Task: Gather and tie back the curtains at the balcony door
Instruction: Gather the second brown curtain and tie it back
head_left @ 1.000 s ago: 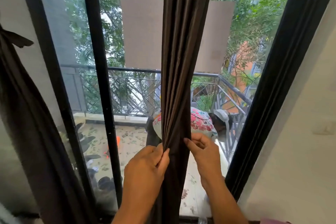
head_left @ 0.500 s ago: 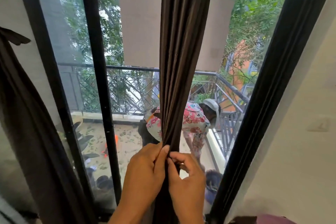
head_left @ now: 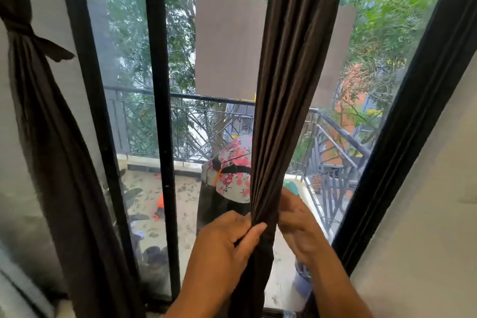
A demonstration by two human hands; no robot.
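Door frame [head_left: 402, 137] close rt of curtain [head_left: 291, 85]

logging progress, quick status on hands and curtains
Left hand grips middle curtain, gathered. Right hand at its right edge, grip unclear. Left curtain already tied. Nothing in the way.

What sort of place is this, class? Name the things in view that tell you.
Probably a room in an upstairs flat, at a balcony door: dark brown pleated curtain over a black-framed glass door, and a black metal balcony railing with treetops beyond.
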